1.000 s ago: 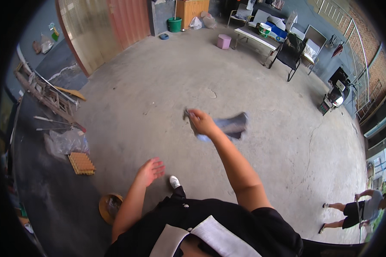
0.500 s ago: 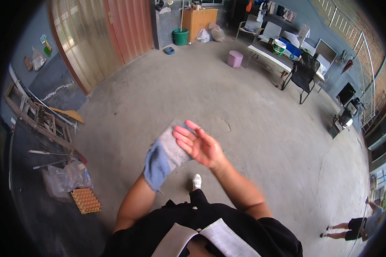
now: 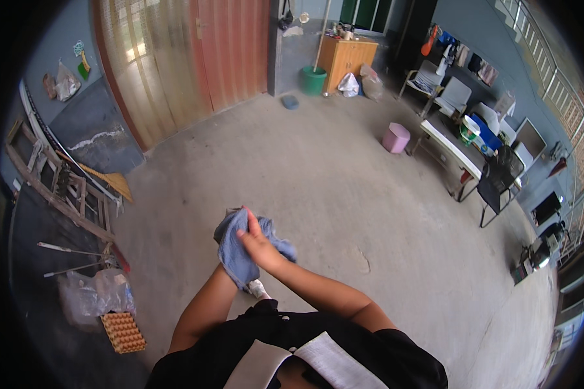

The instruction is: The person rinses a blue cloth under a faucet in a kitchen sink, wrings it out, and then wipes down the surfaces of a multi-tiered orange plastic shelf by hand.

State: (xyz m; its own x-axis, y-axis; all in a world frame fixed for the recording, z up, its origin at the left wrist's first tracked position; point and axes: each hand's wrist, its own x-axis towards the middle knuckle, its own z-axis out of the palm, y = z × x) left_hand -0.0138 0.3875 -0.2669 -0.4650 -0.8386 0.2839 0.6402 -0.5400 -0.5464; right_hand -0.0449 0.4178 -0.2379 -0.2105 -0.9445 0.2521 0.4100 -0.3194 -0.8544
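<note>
A blue-grey cloth (image 3: 237,249) wraps over my left hand, hiding its palm and fingers; my bare left forearm (image 3: 206,301) shows below it. Across the cloth lies my right hand (image 3: 258,246), its fingers bent and pressed into the fabric, with the thumb against the fold beside it. A loose, bunched part of the cloth (image 3: 282,245) hangs out on the right of my right hand. Both hands are together in front of my body, above the concrete floor.
At left, a wooden ladder-like frame (image 3: 61,188), a plastic bag (image 3: 100,292) and an egg tray (image 3: 123,332) lie by the wall. Far off are a green bucket (image 3: 313,81), a cabinet (image 3: 349,61), a pink bin (image 3: 396,138), a table (image 3: 451,148) and a black chair (image 3: 499,175).
My right hand has turned from open, palm showing, to gripping the cloth. The cloth is now bunched, with part hanging to the right. The view has swung left, and the other person is out of sight.
</note>
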